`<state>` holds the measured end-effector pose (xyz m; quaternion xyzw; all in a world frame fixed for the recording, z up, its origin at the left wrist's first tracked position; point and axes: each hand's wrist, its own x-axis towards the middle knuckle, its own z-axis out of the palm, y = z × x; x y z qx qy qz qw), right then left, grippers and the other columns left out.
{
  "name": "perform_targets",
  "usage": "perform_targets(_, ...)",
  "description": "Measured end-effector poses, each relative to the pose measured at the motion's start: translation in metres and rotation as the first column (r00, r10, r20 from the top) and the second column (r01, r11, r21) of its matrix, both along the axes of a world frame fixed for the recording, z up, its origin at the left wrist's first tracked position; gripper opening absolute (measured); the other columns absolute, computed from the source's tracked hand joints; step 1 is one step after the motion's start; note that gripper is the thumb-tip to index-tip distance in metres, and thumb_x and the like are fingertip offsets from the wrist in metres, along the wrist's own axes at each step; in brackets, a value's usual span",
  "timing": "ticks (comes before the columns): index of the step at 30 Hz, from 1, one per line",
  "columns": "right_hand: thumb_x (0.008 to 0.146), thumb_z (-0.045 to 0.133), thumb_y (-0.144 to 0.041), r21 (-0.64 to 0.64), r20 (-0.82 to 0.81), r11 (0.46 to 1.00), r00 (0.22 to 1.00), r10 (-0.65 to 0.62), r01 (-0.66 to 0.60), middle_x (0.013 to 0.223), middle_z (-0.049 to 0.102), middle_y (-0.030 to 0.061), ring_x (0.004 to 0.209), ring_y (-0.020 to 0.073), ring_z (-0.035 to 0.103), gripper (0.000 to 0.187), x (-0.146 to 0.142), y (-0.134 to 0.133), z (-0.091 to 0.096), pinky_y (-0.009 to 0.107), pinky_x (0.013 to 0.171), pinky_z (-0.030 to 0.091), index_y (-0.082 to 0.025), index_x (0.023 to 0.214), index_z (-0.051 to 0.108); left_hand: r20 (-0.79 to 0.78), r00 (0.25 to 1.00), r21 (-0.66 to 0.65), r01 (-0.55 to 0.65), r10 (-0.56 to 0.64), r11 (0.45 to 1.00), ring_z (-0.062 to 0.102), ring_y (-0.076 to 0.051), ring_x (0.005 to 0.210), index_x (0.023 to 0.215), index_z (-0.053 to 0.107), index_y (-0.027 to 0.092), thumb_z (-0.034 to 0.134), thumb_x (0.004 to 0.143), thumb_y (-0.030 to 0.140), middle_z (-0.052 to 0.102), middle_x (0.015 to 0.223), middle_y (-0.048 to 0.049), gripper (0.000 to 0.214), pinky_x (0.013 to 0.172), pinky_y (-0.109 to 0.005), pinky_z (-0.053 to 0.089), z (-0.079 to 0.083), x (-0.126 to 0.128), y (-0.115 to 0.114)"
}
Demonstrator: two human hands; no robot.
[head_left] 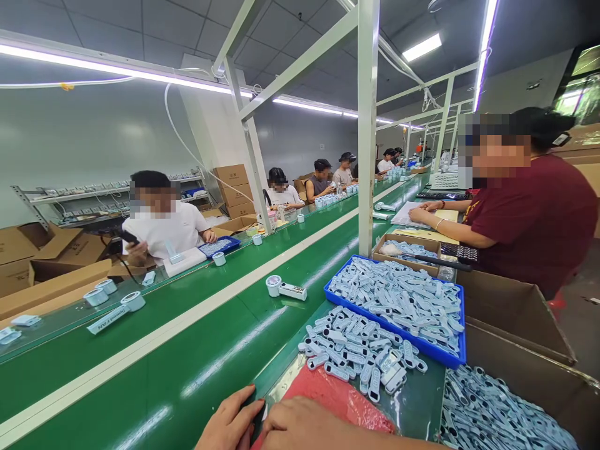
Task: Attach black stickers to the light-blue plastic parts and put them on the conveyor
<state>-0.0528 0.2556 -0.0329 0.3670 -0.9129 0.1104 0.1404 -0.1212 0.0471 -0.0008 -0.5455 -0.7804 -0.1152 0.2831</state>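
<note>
Both my hands are low at the front edge of the view, close together at the side of the green bench. My left hand (229,420) has its fingers bent inward toward the right one. My right hand (300,425) is curled, knuckles up, over a red plastic sheet or bag (330,395). A sliver of something white shows between them; what the fingers hold is mostly hidden. Just beyond lies a loose heap of small light-blue plastic pieces (349,344) with dark windows. Behind it, a blue tray (464,340) is filled with similar pieces.
A green conveyor belt (197,350) runs past on the left, carrying a round light-blue part with a handle (285,289). Cardboard boxes (520,312) stand at right, one holding many more pieces. A white post (368,137) rises ahead. Several people sit along the line.
</note>
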Motion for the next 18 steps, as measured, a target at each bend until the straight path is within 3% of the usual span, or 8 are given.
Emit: perform_targets(18,0.102,0.065,-0.045,0.017,0.023,1.0,1.0,-0.002,0.001,0.104,0.067,-0.0047,0.1,0.0159,0.062,0.02,0.0012,0.001,0.0033,0.029,0.07,0.046,-0.032,0.117,0.068,-0.082,0.997,-0.021,0.002,-0.004,1.0,0.072,-0.014,0.099,0.112,0.068,0.024,0.041,0.099,0.025,0.072,0.115,-0.0068,0.03,0.083,-0.019,0.059,0.0066,0.0022,0.0028)
